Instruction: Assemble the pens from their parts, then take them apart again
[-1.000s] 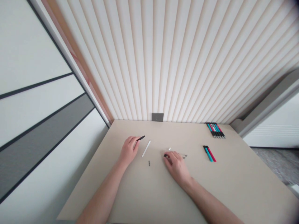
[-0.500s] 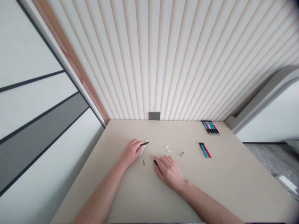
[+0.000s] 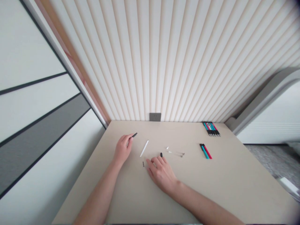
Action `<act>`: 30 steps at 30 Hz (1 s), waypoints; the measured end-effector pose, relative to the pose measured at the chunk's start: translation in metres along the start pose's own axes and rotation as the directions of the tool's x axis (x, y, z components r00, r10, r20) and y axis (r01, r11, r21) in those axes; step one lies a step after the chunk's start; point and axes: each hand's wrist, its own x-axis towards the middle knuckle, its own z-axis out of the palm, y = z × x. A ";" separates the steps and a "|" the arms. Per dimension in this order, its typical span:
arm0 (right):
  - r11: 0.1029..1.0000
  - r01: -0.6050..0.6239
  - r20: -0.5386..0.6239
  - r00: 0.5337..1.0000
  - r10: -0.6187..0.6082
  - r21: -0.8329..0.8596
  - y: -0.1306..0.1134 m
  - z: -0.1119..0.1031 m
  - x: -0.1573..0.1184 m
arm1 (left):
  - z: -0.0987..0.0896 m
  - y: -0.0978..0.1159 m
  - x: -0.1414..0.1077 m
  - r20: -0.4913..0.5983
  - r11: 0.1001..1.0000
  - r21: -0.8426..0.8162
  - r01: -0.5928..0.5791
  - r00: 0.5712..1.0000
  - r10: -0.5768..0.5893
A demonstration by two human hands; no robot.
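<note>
We look down at a pale beige desk (image 3: 211,190) set against a ribbed cream wall panel (image 3: 150,62), with a person's two bare forearms reaching in from the bottom of the frame. The left hand (image 3: 123,149) is closed in a pinch around a short black pen part (image 3: 134,135), held between thumb and fingertips, with its tip poking out past them toward the wall. The right hand (image 3: 161,175) lies open and palm-down on the desk, its fingers spread. A small black pen cap (image 3: 161,154) stands just beyond the right hand's fingertips; we cannot tell whether they touch it.

Between the two hands lie a slim white rod (image 3: 144,148), angled across the desk, and a tiny dark piece (image 3: 143,164), close to the right hand's outer finger. To the right of the right hand sit a small white piece (image 3: 167,147) and a thin metal-tipped refill (image 3: 175,153). Farther right, well apart from both hands, are a teal pen and a red pen (image 3: 205,151) side by side. Beyond them, a neat row of pens (image 3: 211,128) lies near the wall, under which a grey wall socket (image 3: 155,117) sits at the desk's back edge.
</note>
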 end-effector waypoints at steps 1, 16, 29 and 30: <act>1.000 0.000 0.011 1.000 0.000 0.017 -0.006 0.002 0.004 | -0.001 -0.003 0.000 -0.008 1.000 -0.006 0.021 1.000 -0.022; 0.999 0.000 0.096 0.995 -0.003 0.032 -0.009 0.022 0.011 | 0.013 0.020 -0.006 0.261 0.918 -0.284 0.276 0.944 -0.202; 0.759 -0.164 -0.194 0.913 0.358 0.630 0.033 -0.003 -0.007 | 0.024 0.038 -0.013 0.438 0.835 -0.447 0.322 0.892 -0.109; 0.760 -0.145 -0.188 0.924 0.333 0.634 0.030 -0.003 -0.006 | 0.025 0.038 -0.013 0.438 0.836 -0.451 0.312 0.894 -0.097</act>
